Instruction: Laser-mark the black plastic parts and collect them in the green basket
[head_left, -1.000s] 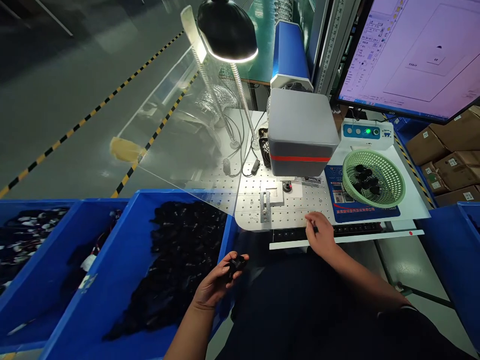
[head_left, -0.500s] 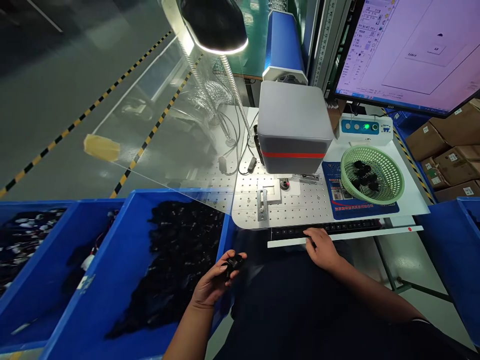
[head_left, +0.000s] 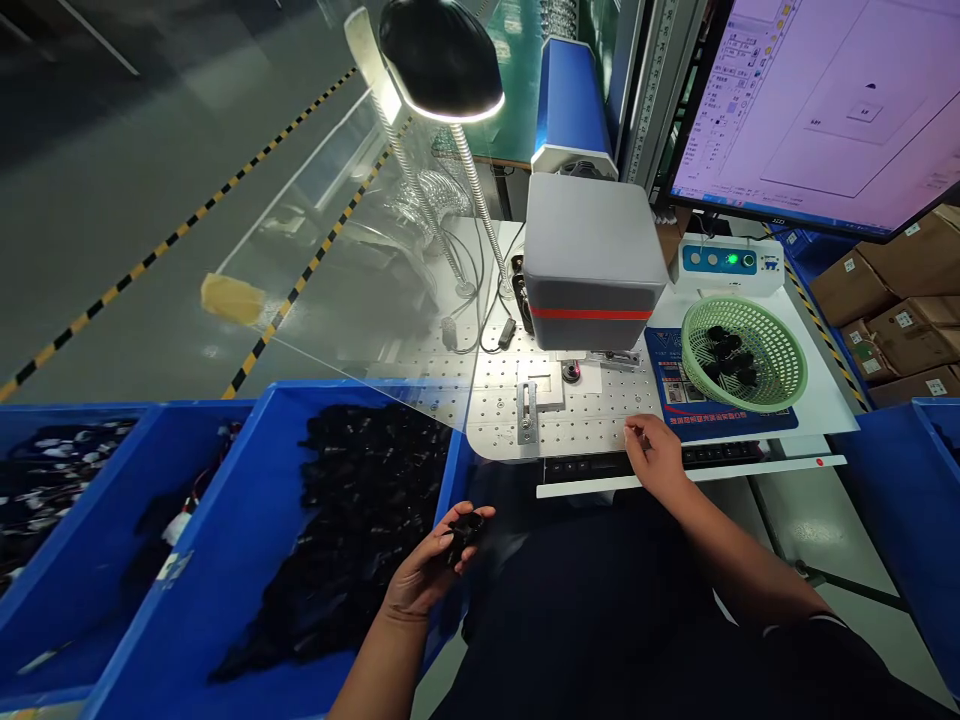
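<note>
Left hand (head_left: 427, 570): fingers clamped on a black part (head_left: 463, 535), palm up, just beside the right wall of the blue bin (head_left: 259, 480) holding a heap of black parts (head_left: 360, 520). Right hand (head_left: 655, 460): over the keyboard (head_left: 720, 455) near the front edge of the worktop (head_left: 585, 425), fingers curled; can't tell if the tips meet or if it touches the keys.

Small round black piece (head_left: 571, 371) sits on the worktop, right of the square frame (head_left: 546, 385) and just in front of the grey machine head (head_left: 592, 250). Slotted metal bracket (head_left: 527, 412) at the frame's front left.

Green basket (head_left: 787, 375) with a few black pieces (head_left: 729, 355) inside, on the blue mat (head_left: 675, 405), right of the machine head. Control box (head_left: 731, 265), green light lit, behind the basket; monitor (head_left: 825, 110) on, above it. Black lamp (head_left: 442, 60) lit, behind and left of the machine head. Clear panel (head_left: 352, 300) with yellow tape (head_left: 232, 299) at its left corner, partly over the worktop's left side.
</note>
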